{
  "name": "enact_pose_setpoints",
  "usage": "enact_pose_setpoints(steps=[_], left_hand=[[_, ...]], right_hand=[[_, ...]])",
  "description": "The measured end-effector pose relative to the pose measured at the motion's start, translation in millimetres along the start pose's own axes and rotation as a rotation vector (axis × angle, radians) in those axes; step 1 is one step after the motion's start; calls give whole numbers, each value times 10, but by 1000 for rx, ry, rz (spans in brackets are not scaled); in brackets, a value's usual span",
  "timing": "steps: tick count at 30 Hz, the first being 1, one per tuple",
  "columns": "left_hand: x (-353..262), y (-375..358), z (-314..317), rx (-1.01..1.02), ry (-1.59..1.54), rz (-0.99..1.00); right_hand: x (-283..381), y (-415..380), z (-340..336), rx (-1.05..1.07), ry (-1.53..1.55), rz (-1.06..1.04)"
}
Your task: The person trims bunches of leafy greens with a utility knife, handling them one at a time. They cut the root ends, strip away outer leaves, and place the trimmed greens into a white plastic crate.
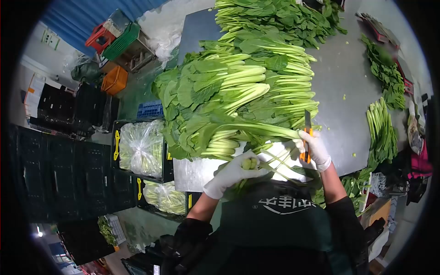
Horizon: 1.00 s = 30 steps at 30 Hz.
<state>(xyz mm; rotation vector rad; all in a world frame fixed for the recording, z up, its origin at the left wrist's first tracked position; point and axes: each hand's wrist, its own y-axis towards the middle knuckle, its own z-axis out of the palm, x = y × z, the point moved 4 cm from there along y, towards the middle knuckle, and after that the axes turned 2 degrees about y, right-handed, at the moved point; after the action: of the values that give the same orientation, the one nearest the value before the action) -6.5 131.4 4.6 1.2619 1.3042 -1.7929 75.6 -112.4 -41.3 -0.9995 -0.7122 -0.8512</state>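
Trimming step in hand, by the look of it: the gloved left hand [231,174] is closed around the root end of a leafy green stalk [250,163] at the near edge of the steel table [343,110], just before the big pile of greens [238,96]. The right hand [314,149] grips an orange-handled knife [306,137], blade pointing up. The next cut likely calls for bringing the blade across to the held root end, clear of the left fingers.

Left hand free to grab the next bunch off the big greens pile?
Probably not: the left hand already grips a cut bunch. The pile itself lies close ahead, nothing between.
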Motion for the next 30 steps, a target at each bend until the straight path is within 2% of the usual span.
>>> enact_pose_setpoints(steps=[3,4,5,7,9,12,14,15,16,19,21,22,23,24,25,28,30], left_hand=[[-22,74,154,30,186,99],[1,110,198,1,355,172],[4,140,273,13,359,174],[-53,193,388,-136,756,274],[-116,250,506,-170,799,349],[-376,378,755,-291,1167,612],[-485,527,932,-268,1361,666],[-508,590,1000,-278,1437,698],[-488,633,1027,-251,1435,712],[-420,744,966,-167,1518,639],[-475,707,824,-332,1094,613],[-520,674,785,-358,969,519],[-522,671,769,-351,977,517],[-502,683,726,-363,939,426],[-479,693,691,-375,901,336],[-419,710,677,-376,854,365],[-423,706,678,-375,832,379]], right_hand=[[-60,-139,-243,-87,46,-15],[-114,-153,-329,-66,78,-14],[-146,-178,-389,-45,110,-13],[-179,-234,-459,-74,158,-9],[-209,-275,-482,-23,127,0],[-150,-399,-381,-12,61,65],[-100,-470,-372,-34,9,67],[-88,-481,-347,31,-70,80],[-100,-498,-300,104,-147,92],[-34,-562,-171,56,-20,-27],[-139,-586,-199,24,-6,-57],[-134,-611,-181,-77,-218,-135],[-115,-638,-158,-178,-430,-210],[-83,-678,-130,-257,-698,-272],[-66,-702,-96,-261,-690,-272],[43,-752,13,-312,-1016,-492],[99,-737,28,-312,-1042,-489]])
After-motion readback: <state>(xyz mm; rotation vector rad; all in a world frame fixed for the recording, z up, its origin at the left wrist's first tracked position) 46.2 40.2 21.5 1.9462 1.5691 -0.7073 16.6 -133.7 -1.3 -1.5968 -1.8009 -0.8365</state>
